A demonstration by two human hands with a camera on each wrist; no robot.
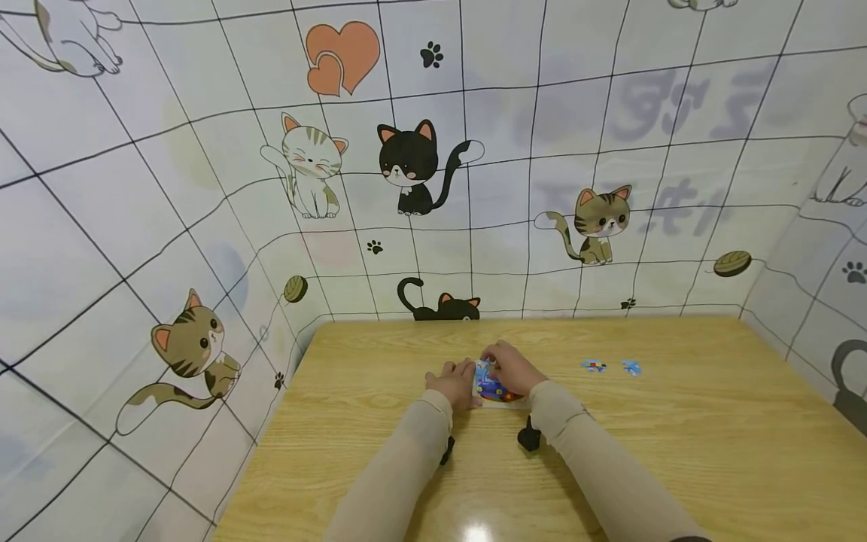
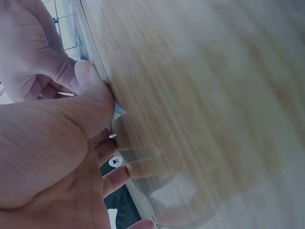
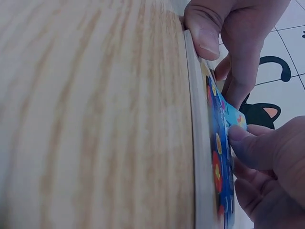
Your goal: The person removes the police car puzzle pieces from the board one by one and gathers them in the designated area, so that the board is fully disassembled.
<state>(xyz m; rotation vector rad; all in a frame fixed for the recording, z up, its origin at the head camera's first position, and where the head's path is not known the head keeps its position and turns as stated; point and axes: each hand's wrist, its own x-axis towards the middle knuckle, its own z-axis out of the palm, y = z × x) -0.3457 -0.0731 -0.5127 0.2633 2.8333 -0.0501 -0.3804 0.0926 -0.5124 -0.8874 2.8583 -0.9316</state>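
A small colourful jigsaw puzzle (image 1: 489, 387) in a pale tray (image 3: 201, 143) lies on the wooden table. My left hand (image 1: 452, 384) rests at the tray's left side, fingers spread, thumb pressing its near edge in the right wrist view. Over the puzzle's right part is my right hand (image 1: 516, 369). Its thumb and fingers pinch a light blue puzzle piece (image 3: 236, 116), which stands tilted up from the picture in the right wrist view. My right hand covers part of the puzzle in the head view.
Two loose puzzle pieces, one multicoloured (image 1: 594, 366) and one light blue (image 1: 631, 367), lie to the right on the table (image 1: 677, 452). A cat-patterned wall covering (image 1: 501, 196) rises behind the table. Black wrist devices, such as the right one (image 1: 529, 436), hang below my sleeves.
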